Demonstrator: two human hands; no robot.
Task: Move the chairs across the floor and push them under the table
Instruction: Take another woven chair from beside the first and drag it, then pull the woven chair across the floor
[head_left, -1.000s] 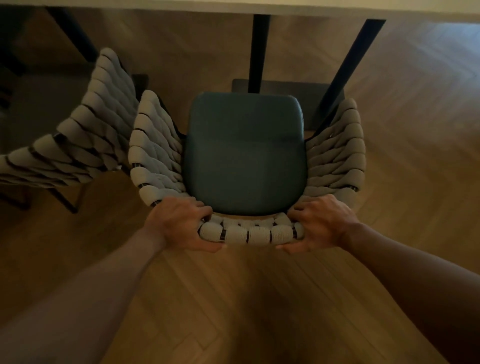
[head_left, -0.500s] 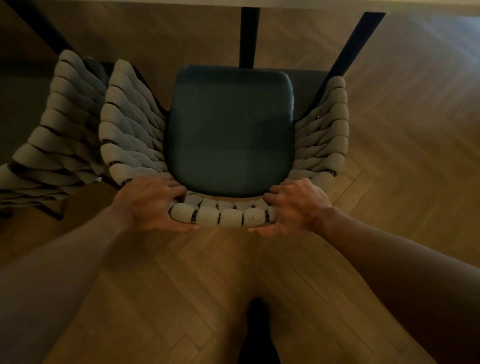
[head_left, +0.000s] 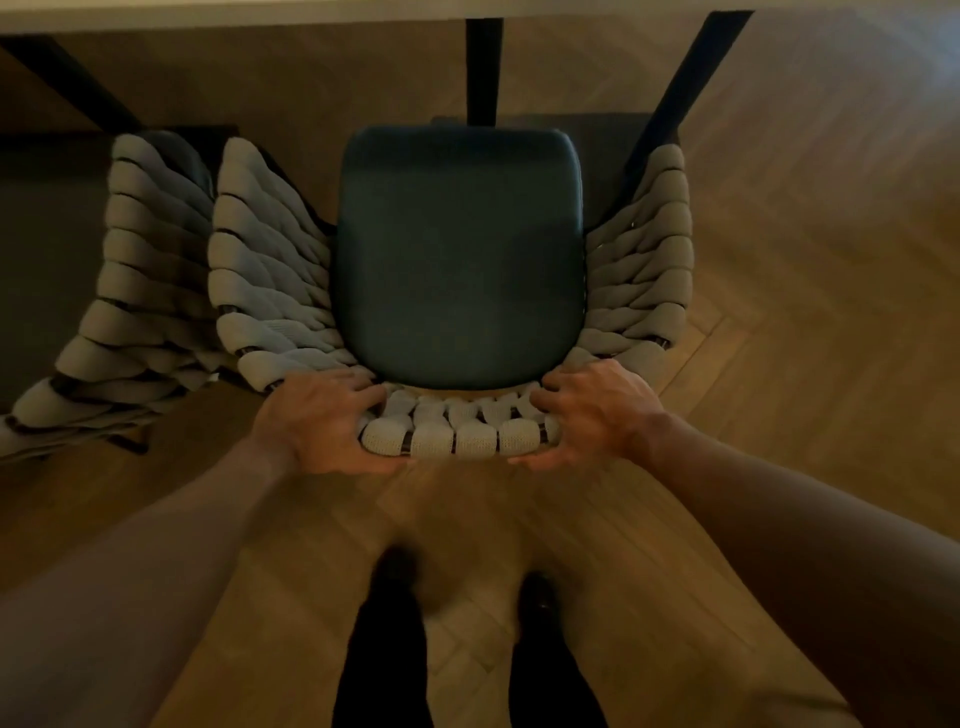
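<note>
Herringbone wood floor runs beneath a pale counter along the top, its dark legs dropping behind. The chair, a dark teal seat wrapped in a grey woven back, stands facing the counter with its front near those legs. The left hand and right hand grip the top rim of the backrest at either end. The fingers curl over onto the seat side and the thumbs press the outer side, so the rim is clamped between them. A second woven chair stands just beside it on the left. Whether the two touch I cannot tell.
</note>
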